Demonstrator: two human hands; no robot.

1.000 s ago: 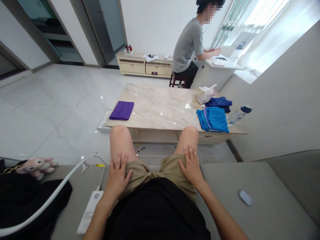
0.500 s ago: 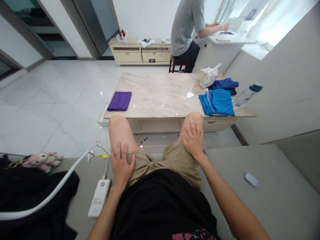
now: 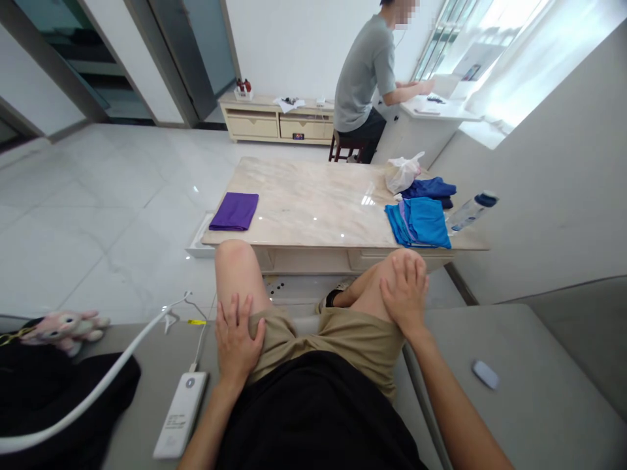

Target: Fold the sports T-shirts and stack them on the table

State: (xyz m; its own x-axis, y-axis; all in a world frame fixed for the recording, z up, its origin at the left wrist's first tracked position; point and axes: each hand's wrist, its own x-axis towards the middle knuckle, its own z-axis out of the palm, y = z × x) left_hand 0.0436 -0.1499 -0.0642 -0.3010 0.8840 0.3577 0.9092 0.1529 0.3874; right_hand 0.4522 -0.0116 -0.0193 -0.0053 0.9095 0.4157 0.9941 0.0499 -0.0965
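Seated view of a living room, looking forward and down. A pale marble-topped coffee table (image 3: 304,202) stands in front of the grey fabric sofa (image 3: 529,352) on which the person sits. Beyond it, a second person in a grey T-shirt (image 3: 362,78) sits on a dark wooden stool (image 3: 347,150) at a white desk (image 3: 421,140). At the table's right lie a white plastic bag (image 3: 402,173), a folded navy cloth (image 3: 430,189), a folded bright-blue cloth (image 3: 418,223) and a clear water bottle (image 3: 470,212); a folded purple cloth (image 3: 234,211) lies at its left. On the sofa are a black garment (image 3: 59,398), a pink plush toy (image 3: 66,331) and a small pale-blue oval object (image 3: 484,375). A white power bank (image 3: 181,414) lies just beside the left hand (image 3: 236,339), which is open, fingers spread on the left thigh at the hem of the khaki shorts (image 3: 333,339). The right hand (image 3: 404,300) is open, curved over the raised right knee. Neither hand grips an object.
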